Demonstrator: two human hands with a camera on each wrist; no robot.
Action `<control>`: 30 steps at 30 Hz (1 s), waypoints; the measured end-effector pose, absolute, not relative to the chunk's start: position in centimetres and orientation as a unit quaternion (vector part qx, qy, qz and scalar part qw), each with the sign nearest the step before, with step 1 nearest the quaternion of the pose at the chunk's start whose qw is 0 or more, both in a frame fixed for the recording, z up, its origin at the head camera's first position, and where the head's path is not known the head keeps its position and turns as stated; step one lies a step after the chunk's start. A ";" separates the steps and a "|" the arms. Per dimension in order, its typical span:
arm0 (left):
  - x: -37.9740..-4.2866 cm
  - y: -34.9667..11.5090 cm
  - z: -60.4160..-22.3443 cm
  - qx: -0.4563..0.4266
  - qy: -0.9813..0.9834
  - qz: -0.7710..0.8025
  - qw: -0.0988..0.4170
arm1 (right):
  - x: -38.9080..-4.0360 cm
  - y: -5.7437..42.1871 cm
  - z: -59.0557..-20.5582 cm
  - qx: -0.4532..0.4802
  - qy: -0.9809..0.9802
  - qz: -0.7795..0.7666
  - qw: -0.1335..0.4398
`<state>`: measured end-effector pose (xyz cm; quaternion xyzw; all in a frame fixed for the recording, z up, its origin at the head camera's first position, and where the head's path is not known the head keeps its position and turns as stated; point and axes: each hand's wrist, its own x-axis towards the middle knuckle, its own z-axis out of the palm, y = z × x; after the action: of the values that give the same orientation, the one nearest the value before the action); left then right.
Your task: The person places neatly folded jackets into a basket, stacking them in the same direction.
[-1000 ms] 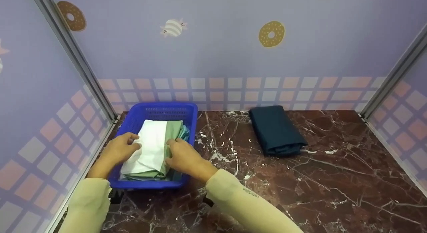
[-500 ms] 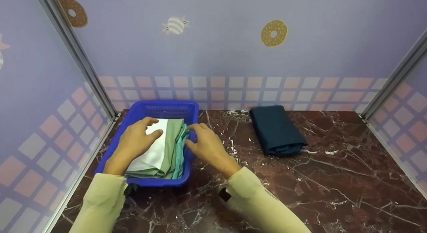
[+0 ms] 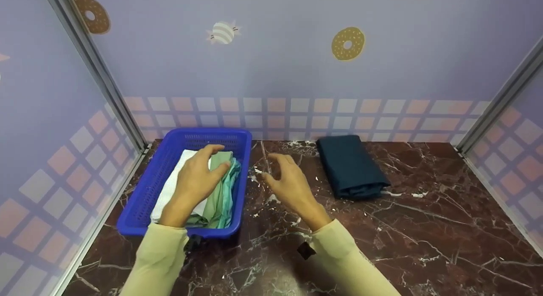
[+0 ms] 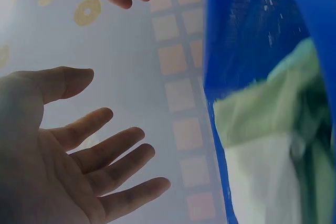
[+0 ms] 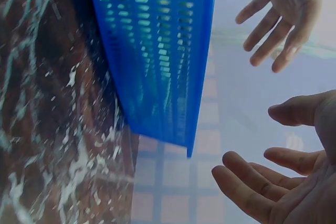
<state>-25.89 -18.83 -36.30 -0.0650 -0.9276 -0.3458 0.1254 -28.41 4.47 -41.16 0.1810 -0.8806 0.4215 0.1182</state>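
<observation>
Above the blue plastic basket, my left hand hovers with relaxed, spread fingers and holds nothing. Folded clothes lie in the basket: a white and green one on top, and a teal one along the right side. To the right of the basket, over the tabletop, my right hand hangs with parted fingers, holding nothing. In the left wrist view the left hand shows an open palm beside the basket. A folded dark navy cloth lies on the table, right of my right hand.
The table has a dark red marble pattern. A patterned back wall and side walls on the left and right enclose it. The basket stands close to the back left corner.
Both hands have come off the folded clothes in the basket and moved to the right. My right hand has passed over the basket's right rim. The navy cloth has stayed put.
</observation>
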 end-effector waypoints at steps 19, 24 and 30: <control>-26.0 -9.0 -40.3 -0.110 -0.854 -0.488 0.144 | -28.6 13.6 -45.0 0.130 -0.839 0.490 0.196; -26.4 -7.3 -41.2 -0.121 -0.827 -0.531 0.137 | -28.6 14.9 -45.5 0.105 -0.833 0.506 0.195; -27.7 -5.4 -41.6 -0.127 -0.804 -0.565 0.134 | -29.0 16.2 -45.1 0.082 -0.831 0.518 0.184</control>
<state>-27.73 -5.42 -41.58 -0.1268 -0.8043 -0.5648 0.1342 -29.03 16.19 -45.07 0.0819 -0.8310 0.5183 0.1844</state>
